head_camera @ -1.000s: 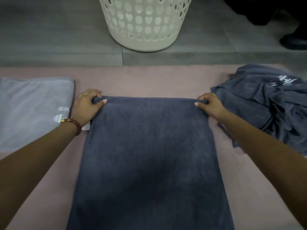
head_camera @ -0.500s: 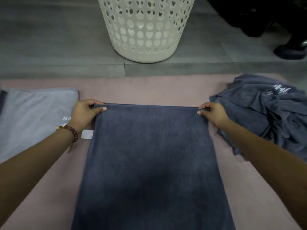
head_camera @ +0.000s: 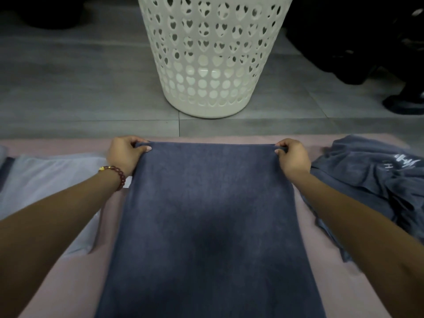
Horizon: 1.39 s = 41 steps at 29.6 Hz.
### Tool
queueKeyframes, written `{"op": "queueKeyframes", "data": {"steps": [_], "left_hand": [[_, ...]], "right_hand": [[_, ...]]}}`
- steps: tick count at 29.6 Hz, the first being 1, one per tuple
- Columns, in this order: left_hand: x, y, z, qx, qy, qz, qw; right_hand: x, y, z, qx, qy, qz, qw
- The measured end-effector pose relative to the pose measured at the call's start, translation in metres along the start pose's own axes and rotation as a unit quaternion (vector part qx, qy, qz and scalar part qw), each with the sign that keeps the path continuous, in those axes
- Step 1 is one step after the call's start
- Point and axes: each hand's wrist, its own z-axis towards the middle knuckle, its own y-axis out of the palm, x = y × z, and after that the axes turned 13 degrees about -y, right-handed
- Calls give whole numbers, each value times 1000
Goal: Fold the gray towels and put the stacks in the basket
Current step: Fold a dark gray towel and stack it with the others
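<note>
The left grip [head_camera: 125, 154] and right grip [head_camera: 292, 157] each pinch a far corner of the dark gray towel [head_camera: 211, 226], which lies flat on the pink worktop [head_camera: 339, 290]. The white basket [head_camera: 213, 65] stands on the floor [head_camera: 68, 88] beyond it.

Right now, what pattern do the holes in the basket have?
Heart-shaped holes in rows all over the white basket; the head view shows it best.
</note>
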Motion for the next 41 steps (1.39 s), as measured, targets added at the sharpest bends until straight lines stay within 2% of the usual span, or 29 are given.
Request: {"op": "queueKeyframes", "data": {"steps": [2, 3, 5, 7, 8, 9, 10, 13, 15, 18, 19, 22, 24, 25, 28, 31, 34, 37, 41], "left_hand": [[-3, 4, -13, 22, 56, 104, 993], [-6, 11, -24, 21, 129, 173, 976], [-10, 29, -56, -32, 294, 257, 920], [-17, 43, -75, -99, 378, 316, 865], [-22, 49, -74, -127, 362, 352, 854], [-23, 49, -68, -140, 326, 370, 859], [-24, 48, -58, -141, 275, 378, 872], [-24, 44, -28, -117, 149, 377, 907], [-20, 42, -15, -116, 110, 348, 924], [-16, 33, -1, -102, 125, 261, 952], [-13, 27, 3, -118, 121, 233, 958], [3, 11, 7, -172, 83, 268, 944], [11, 3, 0, -140, 105, 331, 927], [15, -2, -6, -110, 128, 332, 928], [24, -27, -42, -80, 225, 204, 950], [23, -68, -92, -151, 342, 129, 918], [-6, -110, -161, -214, 340, 87, 912], [-56, -135, -211, -218, 338, 114, 908], [-103, -131, -269, -234, 366, 244, 867]], "right_hand": [[-2, 5, -6, -26, -15, -41, 999], [-6, 12, -14, -51, -47, -79, 994], [-19, 29, -38, -94, -174, -120, 973], [-32, 45, -60, -187, -303, -110, 928], [-31, 54, -65, -250, -335, -123, 900], [-24, 58, -66, -301, -330, -143, 883], [-15, 58, -63, -328, -295, -162, 883], [10, 49, -37, -311, -142, -178, 923], [13, 43, -20, -304, -90, -187, 930], [9, 39, -1, -257, -107, -176, 944], [6, 36, 5, -250, -107, -171, 947], [1, 24, 14, -254, -139, -243, 926], [-3, 16, 8, -204, -186, -277, 920], [-4, 10, 3, -166, -199, -260, 930], [-9, -22, -25, -48, -235, -154, 959], [-8, -63, -81, 16, -328, -117, 937], [10, -100, -167, 41, -392, -113, 912], [38, -109, -244, 21, -406, -71, 911], [70, -97, -321, -104, -428, -70, 895]]}}
